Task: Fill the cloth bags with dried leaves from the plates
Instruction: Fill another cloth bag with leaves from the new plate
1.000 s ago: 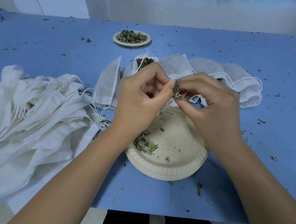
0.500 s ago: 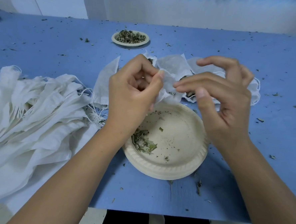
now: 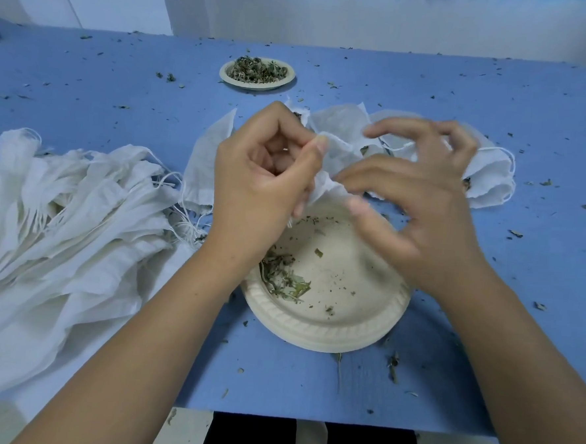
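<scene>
The right hand has let go and lifted, fingers spread and empty, while the left hand pinches the cloth bag; the remaining leaves lie near-left of it.

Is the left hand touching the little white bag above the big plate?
Touching. The head view shows the left hand pinching the cloth bag by its edge, between thumb and forefinger.

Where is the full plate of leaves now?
In the head view the full plate stands far back, slightly left of centre, on the blue table, beyond the near plate.
</scene>
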`<state>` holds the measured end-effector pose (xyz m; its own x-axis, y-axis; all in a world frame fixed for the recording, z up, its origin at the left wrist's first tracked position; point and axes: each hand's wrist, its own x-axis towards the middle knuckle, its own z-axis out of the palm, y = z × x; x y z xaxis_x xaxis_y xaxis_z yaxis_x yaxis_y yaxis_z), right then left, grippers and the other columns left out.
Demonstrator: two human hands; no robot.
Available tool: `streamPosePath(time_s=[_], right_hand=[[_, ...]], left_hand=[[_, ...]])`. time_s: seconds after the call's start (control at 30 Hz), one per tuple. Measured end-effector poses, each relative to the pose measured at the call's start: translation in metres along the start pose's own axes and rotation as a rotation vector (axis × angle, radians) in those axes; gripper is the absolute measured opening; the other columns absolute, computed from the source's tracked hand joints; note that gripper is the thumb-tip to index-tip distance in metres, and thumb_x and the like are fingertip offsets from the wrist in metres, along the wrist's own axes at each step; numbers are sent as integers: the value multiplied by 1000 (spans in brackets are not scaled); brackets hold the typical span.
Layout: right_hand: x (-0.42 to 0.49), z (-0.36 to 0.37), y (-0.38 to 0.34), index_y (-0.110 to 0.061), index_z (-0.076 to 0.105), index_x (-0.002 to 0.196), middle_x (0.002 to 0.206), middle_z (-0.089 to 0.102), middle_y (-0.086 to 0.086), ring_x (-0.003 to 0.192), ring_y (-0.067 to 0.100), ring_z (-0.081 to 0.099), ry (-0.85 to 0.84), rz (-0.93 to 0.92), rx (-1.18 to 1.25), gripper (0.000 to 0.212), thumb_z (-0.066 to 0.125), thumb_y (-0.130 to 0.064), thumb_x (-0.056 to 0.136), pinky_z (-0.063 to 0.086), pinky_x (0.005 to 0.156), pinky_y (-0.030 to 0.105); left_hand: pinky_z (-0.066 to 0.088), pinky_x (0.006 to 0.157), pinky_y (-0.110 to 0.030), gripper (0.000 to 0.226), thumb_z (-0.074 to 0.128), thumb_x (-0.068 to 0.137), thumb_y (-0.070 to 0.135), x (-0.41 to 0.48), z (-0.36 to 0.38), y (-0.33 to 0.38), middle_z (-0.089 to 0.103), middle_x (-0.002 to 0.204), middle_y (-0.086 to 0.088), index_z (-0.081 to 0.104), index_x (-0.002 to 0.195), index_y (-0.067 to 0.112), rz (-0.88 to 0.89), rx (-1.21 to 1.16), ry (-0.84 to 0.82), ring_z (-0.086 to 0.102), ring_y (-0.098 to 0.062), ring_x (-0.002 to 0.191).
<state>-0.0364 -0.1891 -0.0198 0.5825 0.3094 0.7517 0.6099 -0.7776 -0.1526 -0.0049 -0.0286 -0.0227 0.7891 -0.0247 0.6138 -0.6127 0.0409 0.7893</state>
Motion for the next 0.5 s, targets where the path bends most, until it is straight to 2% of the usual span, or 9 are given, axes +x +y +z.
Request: streamPosePath(time_s=[0.07, 0.1, 0.23, 0.3, 0.37, 0.5], right_hand=[[-1, 11, -4, -15, 69, 72, 84, 69, -14, 121, 19, 50, -112, -70, -113, 18, 64, -27, 86, 17, 103, 45], [-1, 14, -3, -17, 71, 73, 83, 69, -14, 121, 18, 50, -104, -100, -152, 16, 66, -25, 86, 17, 103, 44], [3, 6, 3, -19, 73, 80, 91, 72, -15, 116, 17, 56, 112, -85, -103, 16, 62, -19, 92, 19, 98, 39], [2, 3, 3, -16, 72, 88, 96, 71, -14, 116, 17, 53, 138, -69, -90, 16, 56, -14, 92, 17, 95, 36], [1, 3, -1, -13, 70, 91, 98, 70, -11, 117, 19, 52, 94, -78, -85, 19, 51, -11, 88, 17, 93, 36], [10, 0, -6, -16, 69, 98, 103, 66, -17, 127, 22, 47, -54, -109, -96, 24, 50, -24, 86, 15, 102, 42]], left_hand=[[33, 38, -13, 27, 62, 91, 3, -2, 1, 2, 49, 48, -7, 52, 72, 19, 15, -23, -62, 42, -7, 31], [33, 38, -12, 27, 63, 90, 3, -2, 1, 3, 49, 49, -9, 53, 72, 20, 20, -26, -84, 42, -6, 31], [34, 38, -15, 26, 63, 91, 3, 1, -1, 3, 55, 51, -2, 52, 72, 18, 6, -15, -6, 44, -6, 32], [34, 38, -16, 28, 62, 91, 2, 2, -1, 3, 54, 50, 5, 51, 71, 18, 0, 0, 48, 44, -7, 33], [34, 39, -16, 29, 62, 91, 1, 3, -1, 3, 54, 50, 8, 51, 71, 18, -9, 0, 79, 43, -7, 33], [34, 38, -15, 27, 63, 90, 1, 8, -7, 7, 51, 46, 10, 50, 70, 16, -5, -57, 55, 42, -6, 32]])
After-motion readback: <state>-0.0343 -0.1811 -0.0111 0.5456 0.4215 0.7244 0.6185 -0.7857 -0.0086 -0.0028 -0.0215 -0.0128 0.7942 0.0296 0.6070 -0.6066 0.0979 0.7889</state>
